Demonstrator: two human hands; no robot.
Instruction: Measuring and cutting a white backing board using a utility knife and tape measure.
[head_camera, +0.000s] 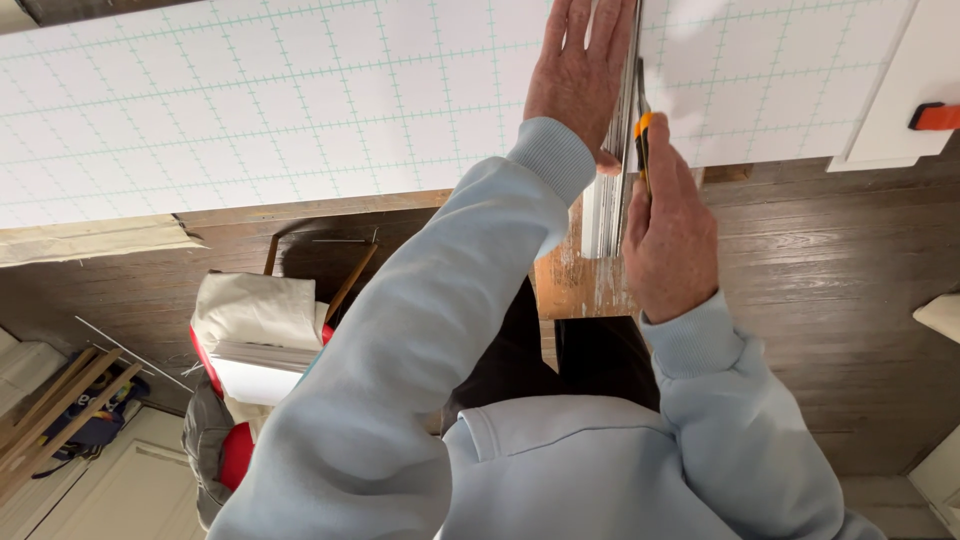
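Clenched around an orange-and-black utility knife (642, 140), the right hand (668, 235) holds its grip tight, with the blade end set against the edge of a long metal straightedge (618, 170) just past the near edge of the table (575, 280). Beside it, the left hand (578, 75) has no grip at all: it lies flat, fingers spread, pressing the straightedge onto the white gridded sheet (300, 100), which covers the table top farther out.

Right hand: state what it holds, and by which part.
The right hand holds a utility knife by its orange-and-black handle; the left hand presses flat on a metal straightedge.
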